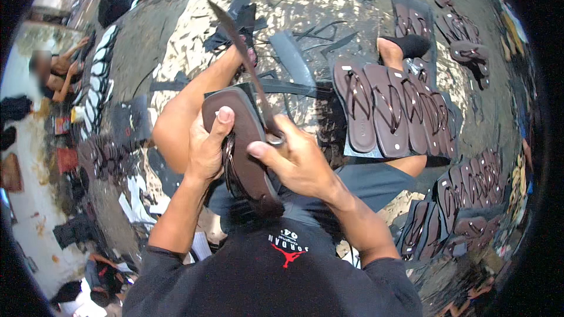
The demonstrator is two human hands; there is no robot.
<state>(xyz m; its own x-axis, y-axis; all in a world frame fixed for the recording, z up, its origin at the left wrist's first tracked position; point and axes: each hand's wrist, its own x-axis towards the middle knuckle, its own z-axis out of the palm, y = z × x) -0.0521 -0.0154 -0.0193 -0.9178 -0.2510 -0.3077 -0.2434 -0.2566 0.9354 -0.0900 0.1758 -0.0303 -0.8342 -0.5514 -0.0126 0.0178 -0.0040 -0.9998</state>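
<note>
My left hand (pixel 205 148) is closed round a brown flip-flop (pixel 245 126), its thumb pressed on the footbed near the thong straps. A dark layer of sole material shows past the flip-flop's far edge. In my right hand (pixel 304 161) is a long, narrow, dark-bladed knife (pixel 249 61), its tip pointing away and to the left. The knife's lower part lies close along the right edge of the flip-flop; whether it touches is unclear. My right thumb rests on or just over the footbed. The knife's grip is hidden in my fingers.
Finished-looking brown flip-flops (pixel 385 108) stand in a row right of my hands, with more (pixel 470 191) at the lower right. Black offcuts (pixel 292 56) litter the patterned ground sheet (pixel 188 47) ahead. Another person (pixel 59 73) sits at the far left beside stacked footwear (pixel 98 82).
</note>
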